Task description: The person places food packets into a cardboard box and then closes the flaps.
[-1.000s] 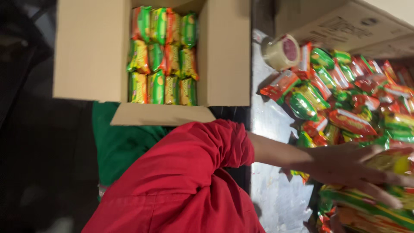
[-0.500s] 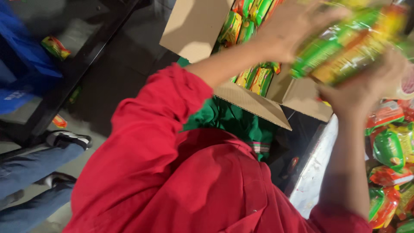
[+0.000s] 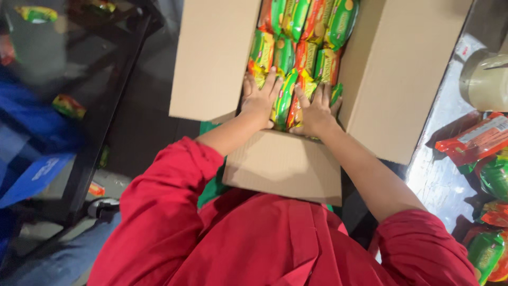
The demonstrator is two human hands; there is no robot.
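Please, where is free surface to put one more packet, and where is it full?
Bare metal table lies between the cardboard box and the loose packets. Inside the box, packed rows fill it; both hands, left and right, press the nearest row.

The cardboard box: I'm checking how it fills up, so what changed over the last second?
Both hands carried a bundle of green-and-orange packets from the pile on the table into the cardboard box. Now the left hand and right hand press flat on that new row of packets, fingers spread, nearest the person. The earlier rows in the box, the tape roll and the loose packets on the table stayed put.
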